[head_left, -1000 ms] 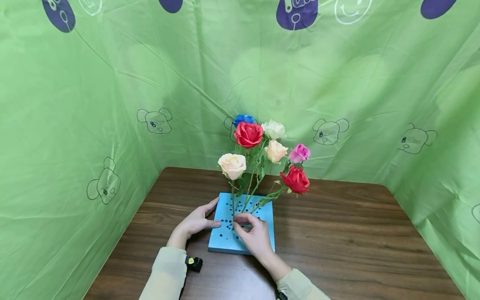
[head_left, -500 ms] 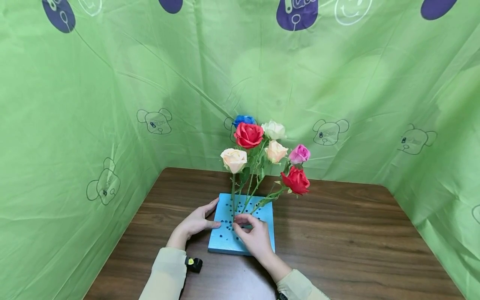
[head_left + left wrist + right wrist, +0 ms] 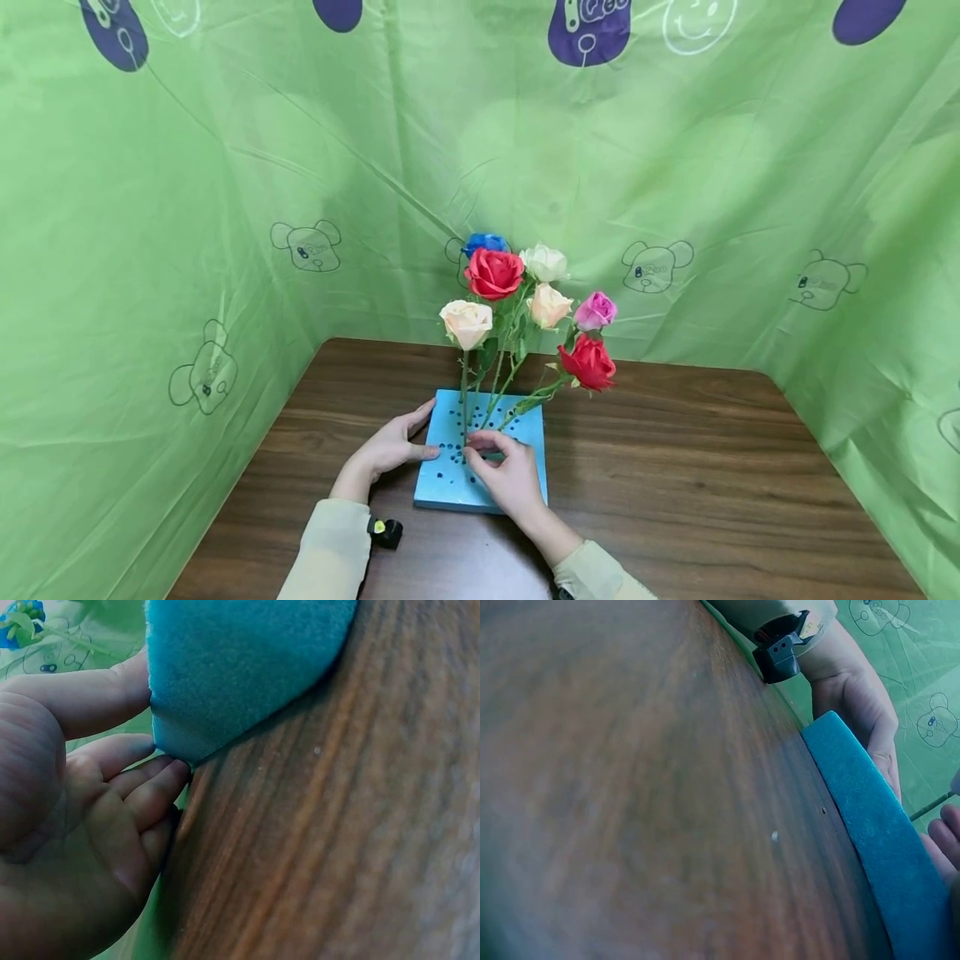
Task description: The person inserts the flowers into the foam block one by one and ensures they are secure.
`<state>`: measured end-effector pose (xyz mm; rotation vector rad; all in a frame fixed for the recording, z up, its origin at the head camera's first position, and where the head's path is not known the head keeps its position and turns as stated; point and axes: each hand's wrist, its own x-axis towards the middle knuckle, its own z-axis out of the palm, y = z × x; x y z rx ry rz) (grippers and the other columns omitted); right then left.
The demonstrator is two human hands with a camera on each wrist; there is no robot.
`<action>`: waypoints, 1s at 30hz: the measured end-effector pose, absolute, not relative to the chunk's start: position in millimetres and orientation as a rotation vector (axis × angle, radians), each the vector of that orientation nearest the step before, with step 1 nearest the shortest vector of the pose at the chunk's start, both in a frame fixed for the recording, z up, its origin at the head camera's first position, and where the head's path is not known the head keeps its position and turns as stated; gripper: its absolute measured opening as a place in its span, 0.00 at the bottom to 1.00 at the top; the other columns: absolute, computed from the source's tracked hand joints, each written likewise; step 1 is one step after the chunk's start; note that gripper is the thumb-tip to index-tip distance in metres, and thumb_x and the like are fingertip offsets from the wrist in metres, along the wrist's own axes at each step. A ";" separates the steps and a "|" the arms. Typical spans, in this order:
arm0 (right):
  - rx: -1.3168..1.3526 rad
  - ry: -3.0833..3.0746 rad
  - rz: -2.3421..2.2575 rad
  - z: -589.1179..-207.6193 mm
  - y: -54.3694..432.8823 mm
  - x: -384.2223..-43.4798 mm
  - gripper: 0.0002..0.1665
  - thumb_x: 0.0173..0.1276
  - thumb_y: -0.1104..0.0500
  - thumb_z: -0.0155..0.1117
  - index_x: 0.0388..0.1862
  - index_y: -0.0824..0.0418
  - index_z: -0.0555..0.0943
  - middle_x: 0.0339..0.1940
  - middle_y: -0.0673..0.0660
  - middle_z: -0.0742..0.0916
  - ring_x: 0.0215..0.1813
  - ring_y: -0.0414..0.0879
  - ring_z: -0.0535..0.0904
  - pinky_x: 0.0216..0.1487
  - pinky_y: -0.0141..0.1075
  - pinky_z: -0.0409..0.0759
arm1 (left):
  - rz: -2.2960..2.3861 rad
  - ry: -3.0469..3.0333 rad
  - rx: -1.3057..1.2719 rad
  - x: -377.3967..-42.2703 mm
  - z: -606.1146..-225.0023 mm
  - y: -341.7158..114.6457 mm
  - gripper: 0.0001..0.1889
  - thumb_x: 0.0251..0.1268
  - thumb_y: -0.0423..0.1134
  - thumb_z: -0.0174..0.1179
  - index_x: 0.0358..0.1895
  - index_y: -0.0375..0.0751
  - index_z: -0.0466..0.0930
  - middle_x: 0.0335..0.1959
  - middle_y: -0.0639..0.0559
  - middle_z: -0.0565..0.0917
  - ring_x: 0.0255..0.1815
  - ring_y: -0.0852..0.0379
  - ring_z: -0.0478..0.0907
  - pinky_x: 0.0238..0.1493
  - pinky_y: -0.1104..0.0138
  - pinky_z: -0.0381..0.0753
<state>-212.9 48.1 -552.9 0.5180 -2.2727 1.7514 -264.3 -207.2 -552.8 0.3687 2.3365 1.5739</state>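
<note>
A blue foam board (image 3: 453,493) with many small holes lies on the table. At its left edge my left hand (image 3: 386,447) holds it, thumb over the top and fingers against the side; the left wrist view shows fingertips at the board's (image 3: 232,667) lower edge. My right hand (image 3: 512,477) pinches the low stem of a pale peach rose (image 3: 467,325) between thumb and index finger. The stem stands nearly upright over the holes; its lower tip is hard to make out. In the right wrist view only some right fingers (image 3: 946,832) show, beyond the board.
Behind the held rose, several more flowers stand in the board: a red rose (image 3: 494,273), a blue one (image 3: 485,242), a white one (image 3: 545,262), a second peach one (image 3: 549,306), a pink one (image 3: 596,310) and a low-leaning red one (image 3: 589,362). Green cloth (image 3: 375,167) surrounds the wooden table (image 3: 675,467).
The held peach rose has risen slightly and its stem has straightened, its bloom first shifting a little right. Both hands keep almost the same place; the whole view has shifted slightly.
</note>
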 end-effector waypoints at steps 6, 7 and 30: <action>0.506 -2.288 1.758 -552.6 51.6 -213.2 0.09 0.72 0.59 0.77 0.49 0.55 0.92 0.41 0.46 0.93 0.44 0.42 0.90 0.42 0.35 0.90 | 1.584 2.330 0.367 -265.4 -555.1 -203.8 0.55 0.62 0.41 0.79 0.88 0.49 0.54 0.87 0.52 0.57 0.88 0.48 0.49 0.84 0.46 0.51; 0.502 -2.297 1.758 -551.7 52.5 -212.6 0.08 0.72 0.59 0.77 0.49 0.54 0.92 0.41 0.45 0.93 0.44 0.42 0.90 0.42 0.35 0.90 | 1.583 2.329 0.368 -265.4 -555.5 -203.4 0.55 0.62 0.41 0.79 0.88 0.49 0.54 0.87 0.52 0.57 0.88 0.48 0.49 0.84 0.46 0.51; 0.647 -2.471 1.589 -523.7 73.7 -211.9 0.12 0.78 0.51 0.71 0.51 0.56 0.92 0.38 0.42 0.92 0.39 0.36 0.87 0.44 0.34 0.87 | 1.576 2.346 0.384 -267.3 -554.5 -205.6 0.54 0.63 0.42 0.79 0.88 0.46 0.54 0.87 0.51 0.57 0.88 0.48 0.49 0.84 0.46 0.51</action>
